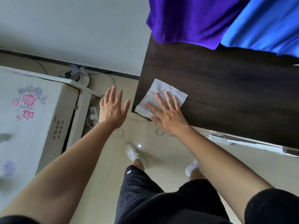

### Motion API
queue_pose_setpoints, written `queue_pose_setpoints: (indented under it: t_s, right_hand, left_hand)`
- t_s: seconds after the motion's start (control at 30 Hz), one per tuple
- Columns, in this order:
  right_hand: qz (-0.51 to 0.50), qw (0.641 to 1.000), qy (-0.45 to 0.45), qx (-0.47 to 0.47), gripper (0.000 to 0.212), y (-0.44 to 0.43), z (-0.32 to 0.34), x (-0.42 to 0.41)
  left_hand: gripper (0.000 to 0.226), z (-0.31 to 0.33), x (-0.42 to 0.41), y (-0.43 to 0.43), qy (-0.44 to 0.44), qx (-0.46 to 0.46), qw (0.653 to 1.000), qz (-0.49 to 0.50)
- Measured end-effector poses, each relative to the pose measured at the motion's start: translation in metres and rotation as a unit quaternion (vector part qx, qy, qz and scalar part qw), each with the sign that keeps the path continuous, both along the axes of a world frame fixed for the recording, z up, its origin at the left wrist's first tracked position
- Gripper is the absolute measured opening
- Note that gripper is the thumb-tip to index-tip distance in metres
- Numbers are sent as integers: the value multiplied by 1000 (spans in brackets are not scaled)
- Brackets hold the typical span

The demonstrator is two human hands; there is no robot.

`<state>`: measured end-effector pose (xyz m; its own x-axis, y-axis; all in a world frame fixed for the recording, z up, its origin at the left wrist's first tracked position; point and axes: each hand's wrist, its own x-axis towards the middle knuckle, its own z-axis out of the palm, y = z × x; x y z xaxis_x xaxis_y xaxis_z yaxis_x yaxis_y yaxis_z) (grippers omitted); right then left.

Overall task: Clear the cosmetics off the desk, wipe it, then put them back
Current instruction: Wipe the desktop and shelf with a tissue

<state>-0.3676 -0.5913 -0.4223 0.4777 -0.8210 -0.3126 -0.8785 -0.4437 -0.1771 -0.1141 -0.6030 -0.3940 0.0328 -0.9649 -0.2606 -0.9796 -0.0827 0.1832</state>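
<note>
Dark wood grain ran across the tabletop (218,88), and your right hand (168,115) lay flat on a white wipe (160,92) at its near left corner, fingers spread and pressing down, pinching nothing. The wipe reached out ahead of your fingertips and to their left, one corner hanging past the edge. Your left hand (113,109) hovered off the tabletop over the floor (155,152), open and empty. Purple cloth (191,18) and blue cloth (267,25) draped the far side, well beyond your right grip.
</note>
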Motion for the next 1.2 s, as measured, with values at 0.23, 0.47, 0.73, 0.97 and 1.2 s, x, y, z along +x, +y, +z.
queue_pose_setpoints:
  t_s: [0.23, 0.47, 0.73, 0.97, 1.2]
  right_hand:
    - [-267, 962, 26, 45, 67, 39, 8, -172]
    - [-510, 856, 45, 78, 78, 67, 3, -323]
    - [-566, 822, 36, 44, 73, 97, -9, -443]
    - [-503, 862, 20, -50, 72, 91, -15, -515]
    - [-448, 892, 2, -67, 66, 79, -13, -541]
  left_hand:
    - [75, -5, -103, -21, 6, 8, 993, -120]
    - [75, -5, -226, -13, 15, 10, 968, -248]
    - [67, -14, -418, 5, 3, 15, 920, -393]
    - [69, -24, -544, 19, -16, 1, 932, -362]
    - [74, -18, -573, 34, -19, 26, 947, -318]
